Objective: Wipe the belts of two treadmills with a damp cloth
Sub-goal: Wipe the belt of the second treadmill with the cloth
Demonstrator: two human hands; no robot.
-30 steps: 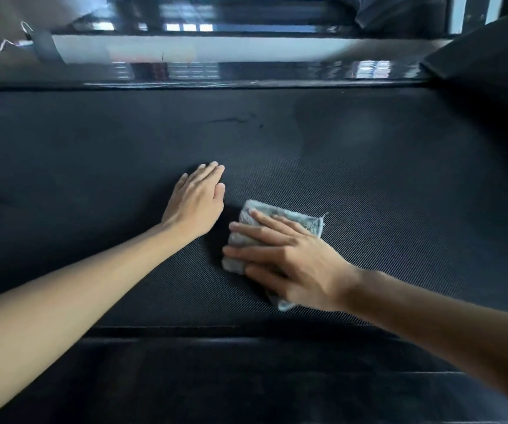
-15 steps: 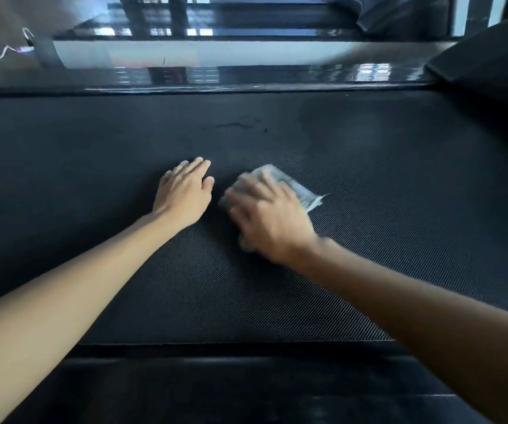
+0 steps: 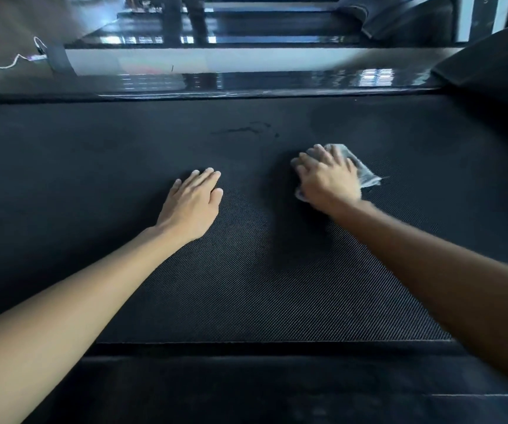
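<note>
A black textured treadmill belt (image 3: pixel 246 286) fills most of the head view. My left hand (image 3: pixel 190 203) lies flat on the belt near the middle, fingers straight and together. My right hand (image 3: pixel 327 175) presses a folded grey cloth (image 3: pixel 364 174) onto the belt to the right of the left hand. Most of the cloth is hidden under the palm; a corner sticks out to the right. The right hand is blurred by motion. A faint dark smear (image 3: pixel 243 129) marks the belt beyond both hands.
A glossy black side rail (image 3: pixel 246 87) borders the belt's far edge, and a second treadmill (image 3: pixel 262 29) lies beyond it. A white cable (image 3: pixel 8 64) runs over the floor at far left. A near side rail (image 3: pixel 246 377) runs along the bottom.
My right hand has slid the cloth away from me and to the right across the belt. The left hand has stayed flat in about the same place.
</note>
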